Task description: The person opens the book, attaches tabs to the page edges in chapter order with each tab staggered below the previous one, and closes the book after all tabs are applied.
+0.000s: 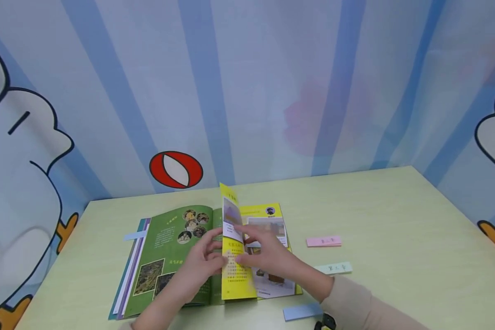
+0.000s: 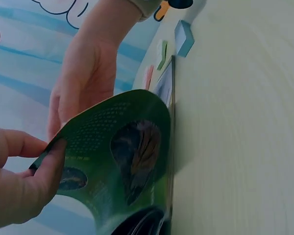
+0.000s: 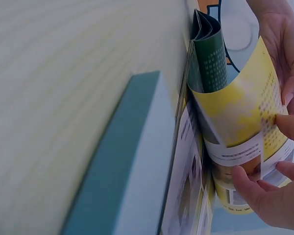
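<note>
An open magazine (image 1: 169, 250) lies on the table, with green pages at the left and yellow-edged pages at the right. One yellow page (image 1: 233, 275) stands up near its middle. My left hand (image 1: 202, 261) pinches the raised sheets; in the left wrist view the thumb lies on the green side (image 2: 115, 132), at the outer edge. My right hand (image 1: 272, 254) is on the yellow side. Its thumb and forefinger, set apart, touch the page face in the right wrist view. A pale blue paper tab (image 1: 134, 235) sticks out from the magazine's left edge.
Right of the magazine lie a pink paper strip (image 1: 323, 241) and a pale green strip (image 1: 336, 268), both with handwriting. Nearer me is a blue strip (image 1: 302, 311), with a small black-and-yellow object (image 1: 326, 322) beside it. A striped cloth backdrop (image 1: 264, 91) rises behind the table.
</note>
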Tool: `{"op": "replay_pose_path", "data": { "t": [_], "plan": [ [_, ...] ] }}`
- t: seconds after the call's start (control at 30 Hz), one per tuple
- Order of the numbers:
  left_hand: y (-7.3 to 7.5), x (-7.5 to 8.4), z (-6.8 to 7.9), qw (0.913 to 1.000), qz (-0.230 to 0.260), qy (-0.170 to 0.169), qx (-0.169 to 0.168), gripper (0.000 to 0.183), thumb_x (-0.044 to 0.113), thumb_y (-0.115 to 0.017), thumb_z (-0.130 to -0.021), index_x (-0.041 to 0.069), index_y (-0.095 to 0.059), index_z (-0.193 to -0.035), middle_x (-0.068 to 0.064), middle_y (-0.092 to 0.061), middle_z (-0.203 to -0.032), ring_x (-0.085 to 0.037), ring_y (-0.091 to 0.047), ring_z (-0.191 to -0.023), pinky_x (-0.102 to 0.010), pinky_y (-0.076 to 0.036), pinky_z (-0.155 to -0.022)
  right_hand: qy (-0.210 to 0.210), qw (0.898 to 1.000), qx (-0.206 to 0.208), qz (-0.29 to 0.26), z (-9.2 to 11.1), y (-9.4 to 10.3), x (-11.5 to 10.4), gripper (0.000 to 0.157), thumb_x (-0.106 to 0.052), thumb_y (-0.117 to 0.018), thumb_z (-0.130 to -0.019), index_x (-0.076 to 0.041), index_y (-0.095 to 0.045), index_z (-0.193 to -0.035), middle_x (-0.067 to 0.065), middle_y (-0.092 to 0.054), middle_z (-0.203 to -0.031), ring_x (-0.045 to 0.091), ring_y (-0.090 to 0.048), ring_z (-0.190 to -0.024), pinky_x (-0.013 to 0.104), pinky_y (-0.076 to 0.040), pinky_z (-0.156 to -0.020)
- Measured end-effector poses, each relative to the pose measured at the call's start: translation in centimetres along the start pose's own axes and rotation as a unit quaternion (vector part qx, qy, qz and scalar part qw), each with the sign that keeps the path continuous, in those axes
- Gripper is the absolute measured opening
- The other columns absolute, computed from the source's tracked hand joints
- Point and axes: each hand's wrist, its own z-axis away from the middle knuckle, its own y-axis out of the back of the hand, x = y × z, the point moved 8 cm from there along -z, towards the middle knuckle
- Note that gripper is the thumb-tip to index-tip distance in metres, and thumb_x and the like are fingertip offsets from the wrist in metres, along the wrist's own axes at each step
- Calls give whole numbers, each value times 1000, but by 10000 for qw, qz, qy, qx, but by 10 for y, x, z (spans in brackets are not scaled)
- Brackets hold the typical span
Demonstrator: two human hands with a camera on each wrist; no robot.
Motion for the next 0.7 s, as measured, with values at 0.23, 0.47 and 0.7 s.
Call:
{"op": "replay_pose_path", "data": {
  "t": [0.23, 0.47, 0.7],
  "plan": [
    [36, 7, 18, 9973, -368, 186, 611, 65, -7, -52, -86, 9, -29, -144, -19, -54, -117, -23, -62, -90, -38, -53, -75, 36, 9985, -483, -254, -2, -20, -10, 63, -17, -68, -86, -13, -39, -142, 7, -35, -140, 18, -53, -103, 24, -49, -80],
    [70, 4, 32, 9883, -728, 595, 1205, 62, -2, -51, -87, 11, -30, -144, -18, -55, -112, -24, -61, -91, -38, -53, -76, 178, 9969, -710, -276, -4, -34, -19, 59, -11, -66, -87, -7, -41, -140, 8, -31, -145, 19, -52, -111, 25, -48, -85],
    [105, -9, 45, 9773, -1030, 1017, 1548, 62, 0, -50, -89, 5, -25, -146, -18, -49, -116, -24, -56, -93, -37, -53, -78, 380, 9924, -962, 668, -3, -47, -24, 55, -20, -61, -91, -9, -41, -141, 6, -34, -145, 18, -36, -130, 30, -37, -100]
  ]
}}
